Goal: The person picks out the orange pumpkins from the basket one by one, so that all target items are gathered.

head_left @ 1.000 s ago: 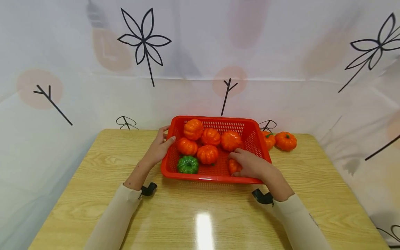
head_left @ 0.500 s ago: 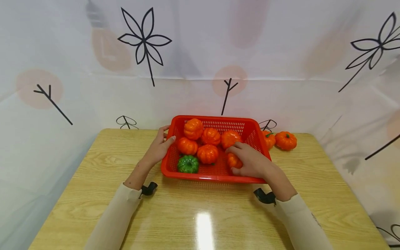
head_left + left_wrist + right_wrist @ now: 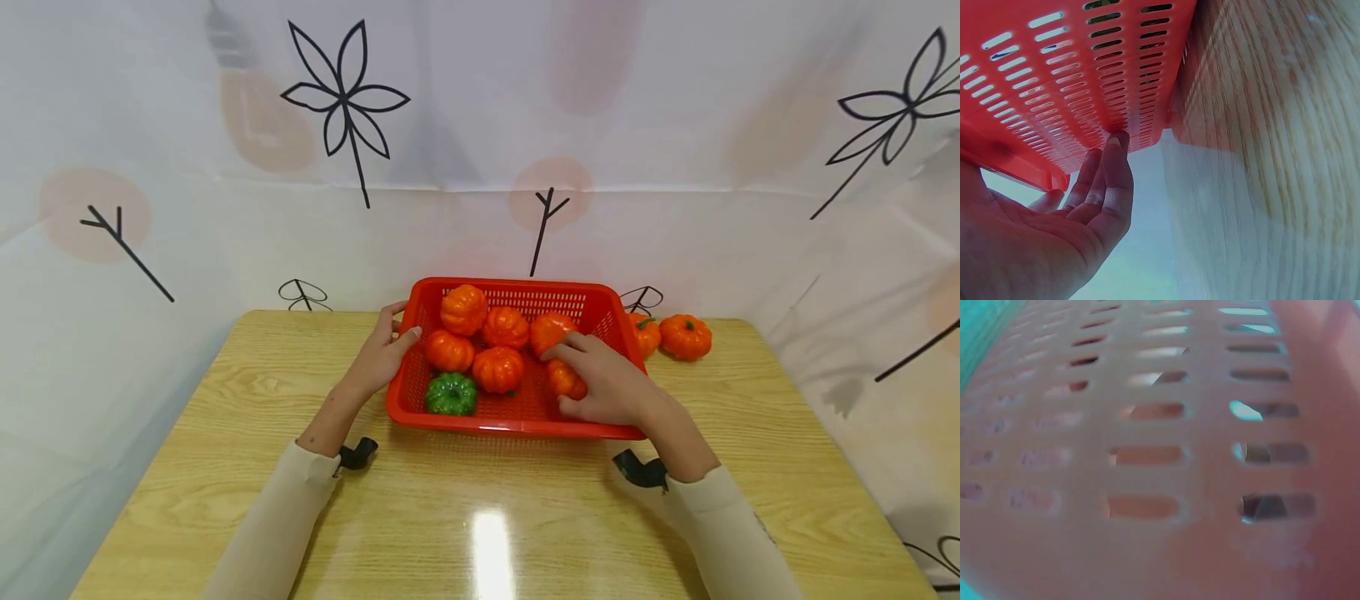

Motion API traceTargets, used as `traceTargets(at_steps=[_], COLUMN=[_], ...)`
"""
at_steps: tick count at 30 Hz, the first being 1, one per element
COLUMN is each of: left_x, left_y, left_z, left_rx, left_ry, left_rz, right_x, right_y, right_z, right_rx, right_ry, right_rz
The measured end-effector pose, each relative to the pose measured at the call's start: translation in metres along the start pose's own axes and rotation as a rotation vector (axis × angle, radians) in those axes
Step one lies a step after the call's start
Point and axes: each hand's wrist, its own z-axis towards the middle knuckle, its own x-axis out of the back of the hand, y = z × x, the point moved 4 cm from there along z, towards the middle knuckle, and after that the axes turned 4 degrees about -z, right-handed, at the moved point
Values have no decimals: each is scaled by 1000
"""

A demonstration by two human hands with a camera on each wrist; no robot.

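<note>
In the head view a red plastic basket (image 3: 517, 428) with slotted walls stands on the table. My left hand (image 3: 378, 354) grips its left rim, thumb over the edge; in the left wrist view the fingers (image 3: 1113, 181) reach under the rim against the slotted wall. Inside the basket at the right, my right hand (image 3: 611, 387) holds a small orange pumpkin (image 3: 566, 379), fingers curled over its far side and thumb at the near side. Several other orange pumpkins (image 3: 498, 369) and one green pumpkin (image 3: 452, 394) lie in the basket. The right wrist view shows only blurred basket wall (image 3: 1204, 481).
Two orange pumpkins (image 3: 686, 337) sit on the wooden table (image 3: 420, 533) just right of the basket, one partly hidden by its wall. A white patterned cloth (image 3: 465, 167) hangs behind the table's far edge.
My right hand has shifted slightly back and to the right, and the pumpkin in it has moved a little toward the basket's far side. The left hand and basket stay put.
</note>
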Motion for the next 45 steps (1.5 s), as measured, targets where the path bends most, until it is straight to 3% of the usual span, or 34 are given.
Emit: traceTargets(at_steps=[14,28,45], left_x=[0,1,2], left_y=[2,4,0], left_z=[-1,-1,1], left_rx=[0,-6,-14], left_ry=[-4,-3,9], left_rz=[9,32,59], right_x=[35,72,77], right_y=[10,35,89], right_z=[-16,-51,-73], right_rx=[-13,-92,-319], right_ry=[97,243,378], right_rz=[18,39,87])
